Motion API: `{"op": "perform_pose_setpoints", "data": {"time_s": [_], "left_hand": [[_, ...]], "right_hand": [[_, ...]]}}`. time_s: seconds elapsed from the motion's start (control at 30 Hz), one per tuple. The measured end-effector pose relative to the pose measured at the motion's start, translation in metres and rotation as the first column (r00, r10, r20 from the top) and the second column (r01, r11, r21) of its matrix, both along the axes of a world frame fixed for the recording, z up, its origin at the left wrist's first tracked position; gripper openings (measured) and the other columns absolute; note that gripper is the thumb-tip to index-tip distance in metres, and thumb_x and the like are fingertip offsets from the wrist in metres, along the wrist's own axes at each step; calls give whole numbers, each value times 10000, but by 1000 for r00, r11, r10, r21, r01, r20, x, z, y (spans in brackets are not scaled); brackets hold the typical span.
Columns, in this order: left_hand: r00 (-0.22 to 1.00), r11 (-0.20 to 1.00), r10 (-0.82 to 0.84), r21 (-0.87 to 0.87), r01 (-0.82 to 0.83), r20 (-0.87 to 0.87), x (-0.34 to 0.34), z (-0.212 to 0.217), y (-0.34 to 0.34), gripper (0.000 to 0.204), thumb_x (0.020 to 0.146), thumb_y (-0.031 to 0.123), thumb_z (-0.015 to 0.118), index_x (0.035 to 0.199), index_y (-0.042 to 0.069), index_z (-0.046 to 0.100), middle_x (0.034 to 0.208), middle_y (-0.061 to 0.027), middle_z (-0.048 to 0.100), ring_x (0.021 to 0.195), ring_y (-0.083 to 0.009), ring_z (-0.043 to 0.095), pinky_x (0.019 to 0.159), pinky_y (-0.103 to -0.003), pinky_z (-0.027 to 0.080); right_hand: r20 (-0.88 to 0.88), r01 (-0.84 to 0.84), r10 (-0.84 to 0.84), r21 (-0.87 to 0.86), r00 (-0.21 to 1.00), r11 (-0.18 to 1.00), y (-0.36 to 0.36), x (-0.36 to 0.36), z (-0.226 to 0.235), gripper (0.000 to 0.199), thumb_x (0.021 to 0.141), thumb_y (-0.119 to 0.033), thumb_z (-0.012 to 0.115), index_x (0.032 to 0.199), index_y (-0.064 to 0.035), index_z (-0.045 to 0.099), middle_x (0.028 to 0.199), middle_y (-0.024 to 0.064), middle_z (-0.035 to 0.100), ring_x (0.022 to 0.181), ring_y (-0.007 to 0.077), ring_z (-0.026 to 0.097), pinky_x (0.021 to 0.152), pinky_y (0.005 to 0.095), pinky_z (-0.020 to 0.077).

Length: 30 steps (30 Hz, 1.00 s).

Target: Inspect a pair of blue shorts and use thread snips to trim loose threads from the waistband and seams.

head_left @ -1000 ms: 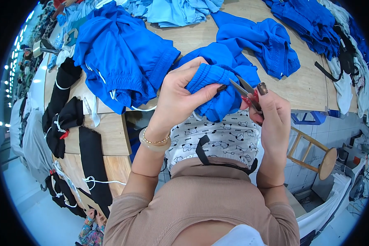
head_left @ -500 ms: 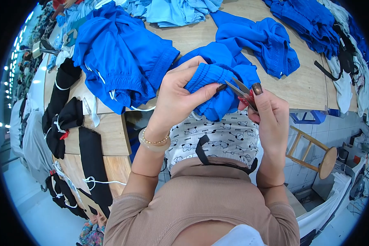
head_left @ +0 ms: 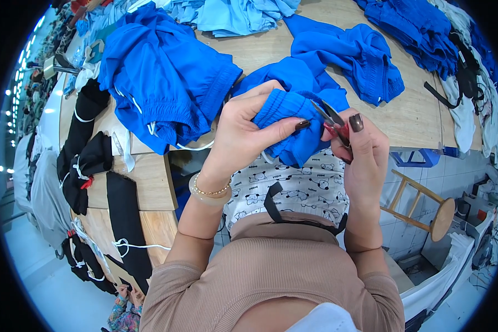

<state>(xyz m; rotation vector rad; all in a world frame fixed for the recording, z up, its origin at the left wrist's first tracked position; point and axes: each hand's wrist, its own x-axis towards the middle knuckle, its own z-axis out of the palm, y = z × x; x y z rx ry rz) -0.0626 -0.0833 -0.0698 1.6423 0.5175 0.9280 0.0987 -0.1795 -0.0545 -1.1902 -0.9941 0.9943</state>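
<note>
My left hand [head_left: 243, 130] grips the gathered elastic edge of a blue garment [head_left: 286, 110], thumb on top and fingers behind the cloth. The rest of that garment spreads over the near edge of the table. Held in my right hand [head_left: 365, 146] are small scissors [head_left: 332, 115] with red handles, their blades pointing up and left beside the elastic edge. Whether the blades touch the cloth or a thread, I cannot tell. Part of the handles is hidden in my fingers.
A heap of blue garments [head_left: 160, 77] with white cords lies left on the wooden table [head_left: 426, 119]. Light blue cloth [head_left: 232, 14] and more blue cloth [head_left: 409, 33] are piled farther back. Black garments [head_left: 128, 221] lie at left. A wooden stool [head_left: 441, 220] stands at right.
The scissor blades have come closer together and turned a little more upright. My left thumb and the elastic edge have shifted slightly.
</note>
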Motion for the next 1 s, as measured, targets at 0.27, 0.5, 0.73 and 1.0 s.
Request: {"op": "perform_pose_setpoints", "data": {"time_s": [0.27, 0.5, 0.73, 1.0], "left_hand": [[1000, 1000, 17, 9, -17, 11, -2, -1, 3, 134, 740, -21, 680, 872, -35, 662, 820, -35, 563, 713, -93, 514, 599, -212, 408], [999, 1000, 15, -1, -15, 47, -2, -4, 4, 134, 738, -54, 659, 871, -37, 662, 835, -40, 563, 729, -101, 524, 622, -214, 419], [999, 998, 43, 41, -45, 30, -2, -2, 4, 145, 728, -61, 658, 871, -40, 660, 842, -47, 568, 732, -112, 528, 627, -221, 424], [999, 998, 48, 44, -49, 10, -1, -2, 4, 137, 727, -58, 659, 864, -46, 653, 839, -45, 565, 735, -113, 528, 629, -221, 426]], "right_hand": [[293, -255, 228, 57, 929, 965, -4, 5, 3, 168, 889, -114, 543, 801, 19, 594, 642, 36, 556, 523, 72, 466, 493, 195, 363], [134, -8, 22, -103, 991, 995, -11, 7, 9, 326, 941, -221, 498, 743, 9, 617, 538, -36, 433, 507, 28, 350, 452, 201, 248], [160, 57, -41, -94, 986, 994, -8, 3, 9, 351, 942, -255, 508, 740, 10, 620, 526, -36, 421, 499, 26, 342, 447, 208, 235], [200, 56, -29, -127, 979, 990, -6, 4, 9, 364, 942, -261, 505, 734, 13, 624, 521, -36, 407, 494, 27, 329, 443, 212, 227]]}}
